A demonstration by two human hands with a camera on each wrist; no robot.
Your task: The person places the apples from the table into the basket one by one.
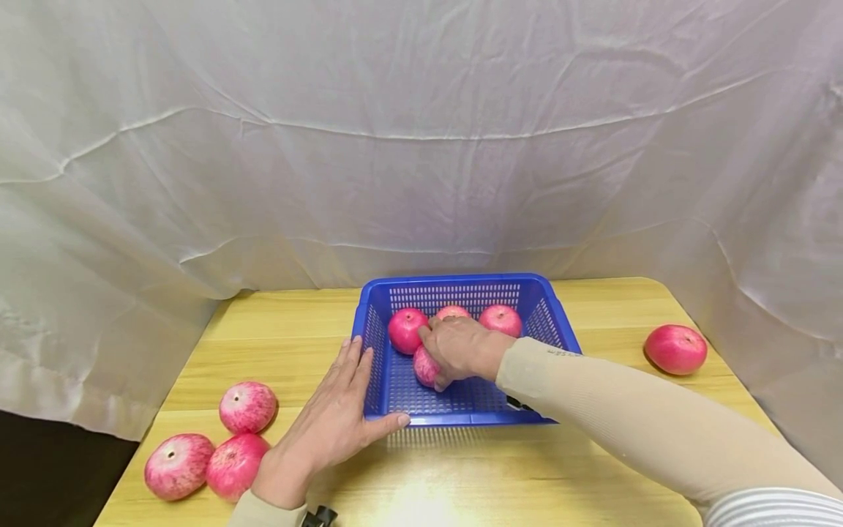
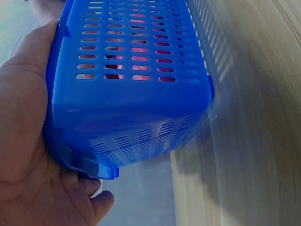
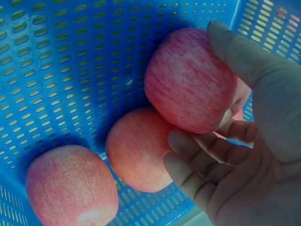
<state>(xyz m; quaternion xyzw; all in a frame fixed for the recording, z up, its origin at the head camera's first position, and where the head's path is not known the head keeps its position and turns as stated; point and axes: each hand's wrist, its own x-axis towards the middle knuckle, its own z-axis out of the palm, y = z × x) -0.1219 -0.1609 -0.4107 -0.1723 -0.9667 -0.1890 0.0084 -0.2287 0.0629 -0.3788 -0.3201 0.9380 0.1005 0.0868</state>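
Note:
A blue slotted plastic basket (image 1: 470,419) holds several red-pink apples. My right hand (image 1: 461,348) reaches down into it and grips a streaky apple (image 3: 186,77), thumb on one side and fingers on the other. In the right wrist view, an orange-red apple (image 3: 136,150) sits close by the fingertips, and another apple (image 3: 70,186) lies farther along the basket wall. At the basket's front left corner, my left hand (image 1: 336,413) rests on the rim. Its fingers lie fairly straight along the left side, with the thumb stretched along the front rim.
Three apples (image 1: 237,467) cluster on the wooden table (image 1: 290,322) at left, beside my left forearm. Near the right edge lies a single apple (image 1: 675,349). A pale cloth curtain (image 1: 421,183) hangs behind the table and along its sides.

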